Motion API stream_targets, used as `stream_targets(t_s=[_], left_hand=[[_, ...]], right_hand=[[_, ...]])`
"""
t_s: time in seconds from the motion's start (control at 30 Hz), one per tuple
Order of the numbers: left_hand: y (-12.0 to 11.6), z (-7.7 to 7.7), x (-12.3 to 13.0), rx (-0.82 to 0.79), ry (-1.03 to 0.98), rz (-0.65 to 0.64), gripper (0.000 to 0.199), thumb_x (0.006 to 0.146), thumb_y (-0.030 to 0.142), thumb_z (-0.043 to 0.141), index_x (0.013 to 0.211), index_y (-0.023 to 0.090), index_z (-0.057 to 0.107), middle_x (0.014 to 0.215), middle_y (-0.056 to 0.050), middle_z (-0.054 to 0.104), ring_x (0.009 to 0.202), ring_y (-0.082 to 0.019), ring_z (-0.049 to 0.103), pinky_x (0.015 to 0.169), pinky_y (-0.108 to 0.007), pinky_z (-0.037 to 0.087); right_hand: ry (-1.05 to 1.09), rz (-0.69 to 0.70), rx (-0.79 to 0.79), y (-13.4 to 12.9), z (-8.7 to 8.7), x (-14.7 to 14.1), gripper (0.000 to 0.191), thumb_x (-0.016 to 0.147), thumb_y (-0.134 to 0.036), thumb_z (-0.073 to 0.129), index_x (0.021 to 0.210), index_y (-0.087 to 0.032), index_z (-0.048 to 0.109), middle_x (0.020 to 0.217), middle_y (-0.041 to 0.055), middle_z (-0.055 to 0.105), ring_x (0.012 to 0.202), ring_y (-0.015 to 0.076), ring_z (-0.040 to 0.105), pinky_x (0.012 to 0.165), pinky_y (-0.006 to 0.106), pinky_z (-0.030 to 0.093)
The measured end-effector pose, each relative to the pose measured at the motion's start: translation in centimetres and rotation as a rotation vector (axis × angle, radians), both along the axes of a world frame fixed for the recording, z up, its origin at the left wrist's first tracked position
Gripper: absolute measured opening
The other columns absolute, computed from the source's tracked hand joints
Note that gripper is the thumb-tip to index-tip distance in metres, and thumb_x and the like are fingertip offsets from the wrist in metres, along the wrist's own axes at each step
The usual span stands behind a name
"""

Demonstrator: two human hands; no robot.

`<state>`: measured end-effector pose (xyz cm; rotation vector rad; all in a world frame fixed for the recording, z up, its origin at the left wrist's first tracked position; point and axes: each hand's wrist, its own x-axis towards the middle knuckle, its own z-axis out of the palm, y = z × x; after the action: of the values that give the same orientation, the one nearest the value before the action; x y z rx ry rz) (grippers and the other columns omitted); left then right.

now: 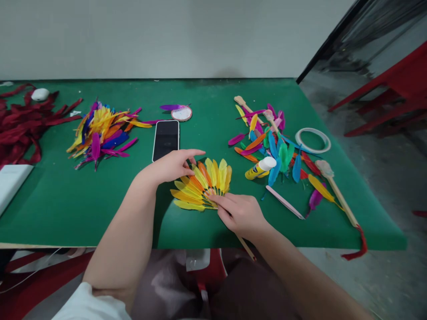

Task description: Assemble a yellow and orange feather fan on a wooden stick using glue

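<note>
A feather fan [218,175] of yellow and orange feathers lies spread on the green table, its thin wooden handle [247,248] reaching past the front edge. My right hand [243,213] rests on the base of the fan, fingers together and pressing where the quills meet; whether it grips the handle underneath is hidden. Over the fan's upper left feathers hovers my left hand [176,166], index finger stretched out and the other fingers bent apart. Just right of the fan, a yellow glue stick [261,168] with a white cap lies tilted. Pale pink tweezers [285,202] lie beyond it.
A phone [166,138] and a small round disc [182,113] are behind my left hand. Mixed feathers [103,133] are heaped left, near dark red ribbons [20,124]. More feathers [283,153], a tape roll [312,140] and a tasselled wooden stick [340,195] lie right. A wall [150,40] closes the back.
</note>
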<state>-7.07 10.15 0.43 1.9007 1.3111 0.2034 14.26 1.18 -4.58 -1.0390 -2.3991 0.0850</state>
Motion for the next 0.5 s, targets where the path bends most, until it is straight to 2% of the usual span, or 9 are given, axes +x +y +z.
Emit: stream_targets(t_s=[0.2,0.5], left_hand=[[0.1,-0.4,0.0,0.041,-0.036,-0.007,0.052,0.077,0.021,0.055,0.128,0.023,0.047,0.089,-0.002,0.061,0.071,-0.012,0.059,0.068,-0.024,0.048],[0.1,-1.2,0.6,0.109,-0.06,0.016,0.044,0.08,0.018,0.052,0.124,0.022,0.05,0.081,0.0,0.064,0.068,-0.012,0.06,0.064,-0.023,0.047]], right_hand=[[0.019,-0.002,-0.017,0.0,0.1,-0.1,0.027,0.08,-0.012,0.048,0.099,-0.017,0.067,0.059,-0.0019,0.064,0.052,0.0097,0.058,0.049,0.024,0.034],[-0.015,-0.012,-0.017,0.0,0.1,-0.2,0.028,0.081,-0.013,0.047,0.102,-0.018,0.066,0.06,-0.0015,0.065,0.052,0.0093,0.058,0.049,0.024,0.034]])
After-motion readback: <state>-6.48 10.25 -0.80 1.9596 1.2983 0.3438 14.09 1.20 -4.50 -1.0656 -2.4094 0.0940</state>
